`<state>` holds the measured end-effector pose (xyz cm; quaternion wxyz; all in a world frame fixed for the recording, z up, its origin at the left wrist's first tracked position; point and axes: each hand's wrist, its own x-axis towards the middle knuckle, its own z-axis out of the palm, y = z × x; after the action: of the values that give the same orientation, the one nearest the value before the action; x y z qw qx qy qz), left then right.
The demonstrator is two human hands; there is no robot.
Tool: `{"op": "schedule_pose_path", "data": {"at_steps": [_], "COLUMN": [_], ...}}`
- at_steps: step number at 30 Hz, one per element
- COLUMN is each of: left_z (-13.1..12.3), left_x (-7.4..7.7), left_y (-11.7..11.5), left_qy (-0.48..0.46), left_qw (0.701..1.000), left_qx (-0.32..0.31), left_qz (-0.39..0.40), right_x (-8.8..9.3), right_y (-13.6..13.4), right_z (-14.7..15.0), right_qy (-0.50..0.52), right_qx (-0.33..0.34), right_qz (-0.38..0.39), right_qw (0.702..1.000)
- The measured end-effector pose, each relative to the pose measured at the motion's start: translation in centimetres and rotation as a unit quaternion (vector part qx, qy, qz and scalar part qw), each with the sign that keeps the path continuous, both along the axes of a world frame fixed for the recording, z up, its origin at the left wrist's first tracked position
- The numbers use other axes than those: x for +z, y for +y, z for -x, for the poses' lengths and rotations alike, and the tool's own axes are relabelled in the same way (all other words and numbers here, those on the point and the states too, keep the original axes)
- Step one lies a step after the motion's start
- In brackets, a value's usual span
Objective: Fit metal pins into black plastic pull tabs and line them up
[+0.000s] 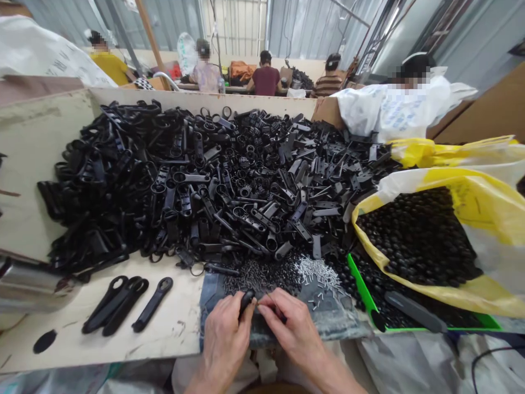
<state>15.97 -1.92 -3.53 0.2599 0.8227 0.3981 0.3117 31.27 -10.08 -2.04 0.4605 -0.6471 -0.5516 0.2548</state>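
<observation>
Best to leave the four handles (156, 303) lying on the desk (164, 345), left of the left hand (227, 328) and clear of the work. Hold the black part (247, 300) firmly, as now, between thumb and curled fingers of that hand, to guard against rolling. Just beside it, work closely with the right hand (293, 323), now pinching with thumb and forefinger pressed together, seemingly on something too small to make out. Stay low over the cloth (344, 325) beneath both hands, to catch anything dropped. Avoid brushing the dark bits (258, 273) just ahead of the hands into the silver pins (318, 273), ahead and right of the right hand. Keep elbows off the green tray (361, 290), farther right. As for writing: on the white sack (49, 49), far ahead and left of the left hand, faint letters, not safely legible; on the white bag (394, 109), far ahead and right of the right hand, blue print too blurred to read; on the yellow bag (492, 191), nearer on that side, faint marks only.
</observation>
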Motion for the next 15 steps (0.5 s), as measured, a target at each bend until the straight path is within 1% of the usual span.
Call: {"op": "schedule_pose_path", "data": {"at_steps": [4,8,15], "left_z": [-0.1,-0.2,-0.4], "left_x": [0.4,0.8,1.5], "left_y": [0.4,0.7,0.4], "left_qy": [0.027,0.041,0.012], "left_qw": [0.999,0.998,0.997], "left_qx": [0.005,0.012,0.027], "left_qz": [0.018,0.038,0.073], "right_x": [-0.3,-0.4,0.0], "right_y": [0.0,0.0,-0.2], "right_z": [-0.1,-0.1,0.1], "right_qy": [0.015,0.030,0.049], "right_qx": [-0.027,-0.037,-0.064], "right_qz": [0.006,0.001,-0.007], "right_qw": [1.000,0.999,0.997]}}
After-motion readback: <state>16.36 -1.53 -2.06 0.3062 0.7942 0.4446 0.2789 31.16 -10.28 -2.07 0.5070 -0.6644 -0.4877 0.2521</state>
